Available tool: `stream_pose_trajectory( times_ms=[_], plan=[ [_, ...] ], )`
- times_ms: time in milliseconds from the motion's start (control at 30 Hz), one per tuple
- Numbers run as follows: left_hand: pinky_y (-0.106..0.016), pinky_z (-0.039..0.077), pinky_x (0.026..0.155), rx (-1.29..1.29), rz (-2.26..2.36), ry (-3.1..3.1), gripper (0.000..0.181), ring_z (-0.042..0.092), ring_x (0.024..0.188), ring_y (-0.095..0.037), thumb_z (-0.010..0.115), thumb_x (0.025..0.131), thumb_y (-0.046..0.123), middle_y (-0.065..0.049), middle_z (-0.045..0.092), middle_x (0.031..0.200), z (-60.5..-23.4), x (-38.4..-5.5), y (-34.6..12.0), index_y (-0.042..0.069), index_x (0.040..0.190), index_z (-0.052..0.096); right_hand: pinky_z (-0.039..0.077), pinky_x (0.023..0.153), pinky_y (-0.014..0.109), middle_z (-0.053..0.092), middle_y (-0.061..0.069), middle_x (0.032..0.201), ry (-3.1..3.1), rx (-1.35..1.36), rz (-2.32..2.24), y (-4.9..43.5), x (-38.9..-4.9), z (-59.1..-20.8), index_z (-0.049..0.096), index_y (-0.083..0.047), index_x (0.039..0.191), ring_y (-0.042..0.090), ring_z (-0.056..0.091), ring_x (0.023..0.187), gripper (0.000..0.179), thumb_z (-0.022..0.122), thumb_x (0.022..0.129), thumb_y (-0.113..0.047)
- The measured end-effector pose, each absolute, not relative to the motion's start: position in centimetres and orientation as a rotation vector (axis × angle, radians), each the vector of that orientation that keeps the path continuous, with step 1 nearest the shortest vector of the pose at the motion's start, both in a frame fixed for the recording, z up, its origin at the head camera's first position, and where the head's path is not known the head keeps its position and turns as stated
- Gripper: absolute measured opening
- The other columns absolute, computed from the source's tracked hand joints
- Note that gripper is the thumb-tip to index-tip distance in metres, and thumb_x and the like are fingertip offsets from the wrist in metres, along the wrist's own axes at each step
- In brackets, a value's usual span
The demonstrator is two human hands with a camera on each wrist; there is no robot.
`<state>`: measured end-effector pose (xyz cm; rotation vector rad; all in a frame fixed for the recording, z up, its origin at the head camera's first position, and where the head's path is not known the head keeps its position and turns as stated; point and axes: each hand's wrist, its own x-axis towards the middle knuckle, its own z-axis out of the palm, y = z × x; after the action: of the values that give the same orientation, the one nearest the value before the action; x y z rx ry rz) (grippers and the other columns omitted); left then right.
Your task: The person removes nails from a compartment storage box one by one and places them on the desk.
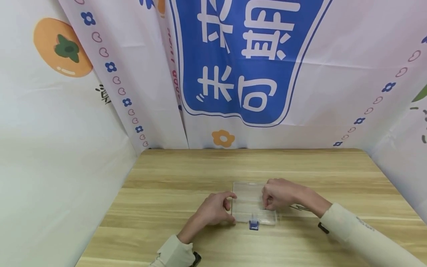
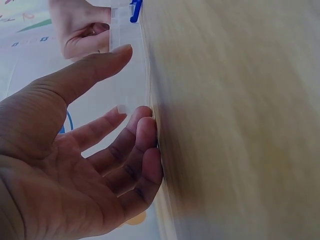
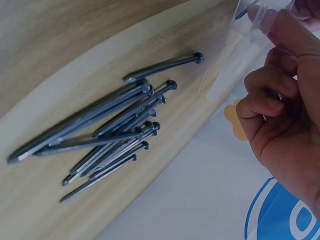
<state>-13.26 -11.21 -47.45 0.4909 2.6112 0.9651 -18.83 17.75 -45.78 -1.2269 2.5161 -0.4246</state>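
Note:
A clear plastic box (image 1: 247, 190) with dividers lies on the table, its blue latch (image 1: 254, 225) at the front edge. My left hand (image 1: 213, 210) rests at the box's left side, thumb and index finger spread against its edge, the other fingers loosely bent near the tabletop. Over the right part of the box, my right hand (image 1: 279, 193) has its fingers curled, with thumb and index finger pinching a dark nail (image 3: 241, 14). Only a short piece of that nail shows; the fingers hide the rest. Several loose nails (image 3: 112, 127) lie in a pile just right of the box.
The wood-grain table (image 1: 173, 174) ends at a printed cloth (image 1: 333, 92) at the back, with cloth on both sides as well. In the head view, my right forearm partly covers the nail pile.

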Motion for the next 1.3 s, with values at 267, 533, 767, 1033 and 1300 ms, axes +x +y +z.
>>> stream_pose_trajectory(
  times_ms=[267,533,767,1033,1300],
  plan=[
    [-0.025,0.045,0.068,0.496,0.945,2.625,0.069,0.053,0.07,-0.008,0.1,0.073,0.017,0.003,0.067,0.087,-47.5,-13.3,-11.2,0.014,0.136,0.07,0.038,0.059,0.021,0.07,-0.023,0.08,2.543,-1.248,-0.341,17.3,-18.9,-45.6,0.077,-0.032,0.073,-0.002,0.044,0.063,0.022,0.085,0.081,-0.012],
    [-0.025,0.045,0.067,0.496,0.935,2.631,0.069,0.053,0.07,-0.008,0.1,0.073,0.018,0.003,0.067,0.087,-47.5,-13.4,-11.1,0.014,0.135,0.07,0.045,0.064,0.022,0.073,-0.018,0.081,2.531,-1.286,-0.241,16.7,-18.5,-45.0,0.077,-0.028,0.074,-0.002,0.042,0.06,0.023,0.082,0.085,-0.008],
    [-0.025,0.045,0.066,0.494,0.943,2.629,0.069,0.053,0.07,-0.009,0.1,0.073,0.017,0.001,0.067,0.087,-47.5,-13.4,-11.1,0.013,0.135,0.07,0.05,0.068,0.023,0.075,-0.016,0.084,2.496,-1.277,-0.177,16.2,-18.4,-44.7,0.075,-0.026,0.074,-0.001,0.051,0.064,0.024,0.082,0.087,-0.007],
    [-0.025,0.045,0.067,0.502,0.943,2.624,0.07,0.053,0.07,-0.008,0.099,0.074,0.018,0.001,0.069,0.089,-47.6,-13.4,-11.2,0.014,0.137,0.07,0.047,0.065,0.023,0.067,-0.019,0.077,2.481,-1.235,-0.212,16.5,-18.5,-45.1,0.074,-0.027,0.076,-0.001,0.047,0.061,0.022,0.079,0.089,-0.011],
    [-0.025,0.045,0.067,0.498,0.947,2.614,0.07,0.053,0.071,-0.009,0.099,0.074,0.018,0.001,0.068,0.09,-47.5,-13.4,-11.2,0.014,0.138,0.069,0.043,0.057,0.019,0.064,-0.019,0.071,2.423,-1.2,-0.427,17.6,-18.5,-45.6,0.079,-0.023,0.087,-0.003,0.042,0.054,0.015,0.077,0.092,-0.009]
  ],
)
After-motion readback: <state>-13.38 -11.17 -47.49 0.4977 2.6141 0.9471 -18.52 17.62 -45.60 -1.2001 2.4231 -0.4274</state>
